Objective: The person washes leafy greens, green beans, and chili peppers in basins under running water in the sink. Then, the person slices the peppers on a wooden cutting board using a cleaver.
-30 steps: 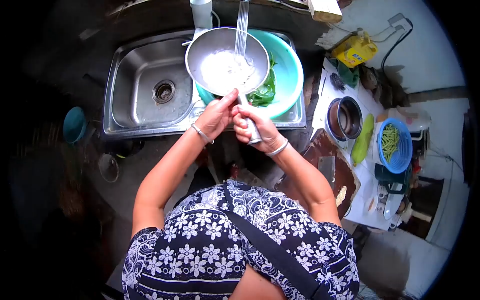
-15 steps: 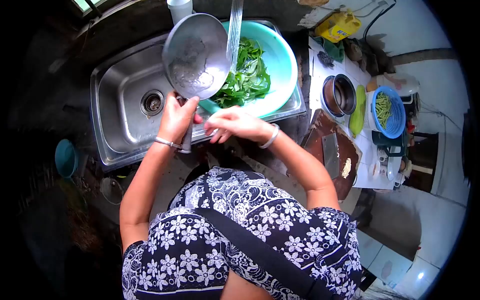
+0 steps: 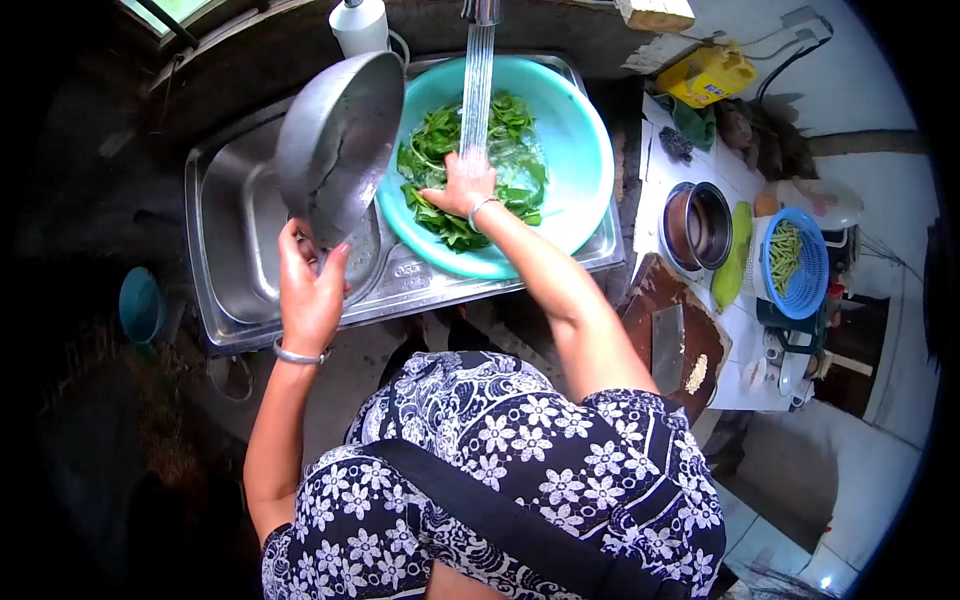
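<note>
My left hand [image 3: 312, 288] is closed on the handle end of a round metal pan [image 3: 335, 150], which is tilted on its side above the left sink bowl. Some water clings to its shiny inside. My right hand [image 3: 466, 186] reaches into a turquoise basin [image 3: 575, 170] and rests on leafy greens [image 3: 447, 222], its thumb spread out to the left. A stream of water from the faucet [image 3: 481, 12] falls onto that hand, so its fingertips are partly hidden. Water and leaves lie together in the basin.
A steel sink [image 3: 225, 255] holds the basin on its right side. On the right-hand counter are a dark pot [image 3: 697, 225], a long green gourd [image 3: 735, 258], a blue basket [image 3: 815, 265] of green beans, a cleaver [image 3: 668, 345] on a board, and a yellow jug [image 3: 706, 76].
The pan has swung left and tipped onto its side in my left hand. My right hand has gone from beside the pan handle up into the greens under the water.
</note>
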The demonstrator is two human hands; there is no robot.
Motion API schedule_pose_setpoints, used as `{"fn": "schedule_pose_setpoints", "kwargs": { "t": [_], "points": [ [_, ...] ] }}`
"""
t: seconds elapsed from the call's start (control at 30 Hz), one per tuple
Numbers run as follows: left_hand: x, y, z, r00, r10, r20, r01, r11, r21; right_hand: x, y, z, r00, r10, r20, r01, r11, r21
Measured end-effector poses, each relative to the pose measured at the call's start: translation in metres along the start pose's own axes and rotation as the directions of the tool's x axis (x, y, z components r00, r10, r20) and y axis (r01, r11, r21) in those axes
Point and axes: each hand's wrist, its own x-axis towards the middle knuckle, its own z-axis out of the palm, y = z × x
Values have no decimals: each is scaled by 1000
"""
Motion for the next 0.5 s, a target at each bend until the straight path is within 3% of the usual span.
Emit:
{"fn": "schedule_pose_setpoints", "kwargs": {
  "t": [0.03, 0.07, 0.13, 0.2, 0.27, 0.33, 0.5],
  "points": [
    [-1, 0, -6, 1000, -11, -11, 11, 999, -33, 0, 12, 11, 974, -162, -156, 170, 984, 44],
    [-2, -2, -13, 1000, -17, -22, 15, 998, -64, 8, 30, 16, 940, -292, -178, 304, 952, 42],
    [-2, -8, -29, 1000, -19, 4, 19, 997, -78, 17, 61, 2, 954, -270, -129, 296, 919, 262],
    [-12, -31, -26, 1000, 9, -19, -12, 990, -144, 16, 89, -37, 991, -101, 84, 41, 846, 532],
    [-14, -34, -44, 1000, -15, -9, 13, 992, -129, 46, 119, -41, 949, -173, -262, 251, 920, 302],
    [-14, -31, -51, 1000, 8, -9, -10, 987, -159, 51, 98, -54, 982, 64, -180, -28, 980, 196],
    [-25, -51, -36, 999, 8, -36, -13, 986, -169, 50, 39, 9, 996, -16, -88, 7, 995, -102]
  ]
}}
